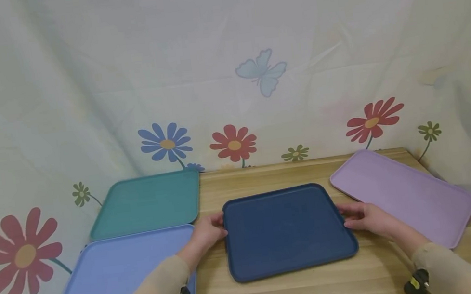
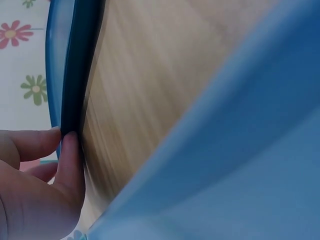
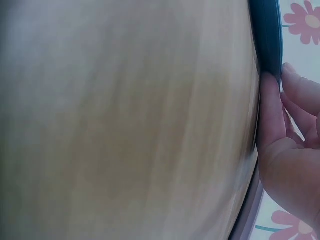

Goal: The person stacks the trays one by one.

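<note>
A navy blue rectangular tray (image 1: 286,231) lies level over the middle of the wooden table, slightly turned. My left hand (image 1: 207,232) pinches its left edge. On the opposite short side, my right hand (image 1: 368,219) grips the right edge. The left wrist view has the tray's dark rim (image 2: 75,70) between thumb and fingers (image 2: 70,165). From the right wrist, the rim (image 3: 268,35) likewise meets the thumb and fingers (image 3: 272,110). Whether the tray's underside touches the table cannot be told.
A teal tray (image 1: 150,203) lies at the back left, with a periwinkle blue tray (image 1: 123,271) in front of it, under my left forearm. To the right, a lilac tray (image 1: 407,195) sits at an angle. Flower-printed cloth (image 1: 194,88) hangs behind the wooden table (image 1: 260,175).
</note>
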A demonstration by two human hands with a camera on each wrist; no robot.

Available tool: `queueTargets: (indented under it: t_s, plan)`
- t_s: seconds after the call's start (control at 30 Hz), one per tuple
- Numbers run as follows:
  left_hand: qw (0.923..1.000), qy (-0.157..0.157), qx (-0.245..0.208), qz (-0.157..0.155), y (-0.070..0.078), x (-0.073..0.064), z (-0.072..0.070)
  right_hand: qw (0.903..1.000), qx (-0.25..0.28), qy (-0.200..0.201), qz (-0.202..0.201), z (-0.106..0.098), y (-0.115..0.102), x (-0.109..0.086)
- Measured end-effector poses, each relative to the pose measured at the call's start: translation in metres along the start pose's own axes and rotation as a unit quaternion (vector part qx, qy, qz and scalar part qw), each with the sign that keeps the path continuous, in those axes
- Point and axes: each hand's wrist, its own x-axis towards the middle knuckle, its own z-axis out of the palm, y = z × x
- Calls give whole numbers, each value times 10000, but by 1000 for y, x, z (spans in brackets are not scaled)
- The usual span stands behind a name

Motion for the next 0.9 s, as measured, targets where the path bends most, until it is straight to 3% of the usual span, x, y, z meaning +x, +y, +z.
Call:
queueTargets:
  t_s: [0.27, 0.43, 0.9]
  plan:
    - [9998, -126, 134, -47, 1, 11, -5, 9999, -108, 34, 8, 2, 0, -3]
    - [9994, -164, 316, -34, 0, 18, -6, 10000, 84, 17, 39, 4, -1, -4]
    - [9996, -235, -73, -106, -3, 25, -7, 9992, 362, 38, 177, 9, 0, -7]
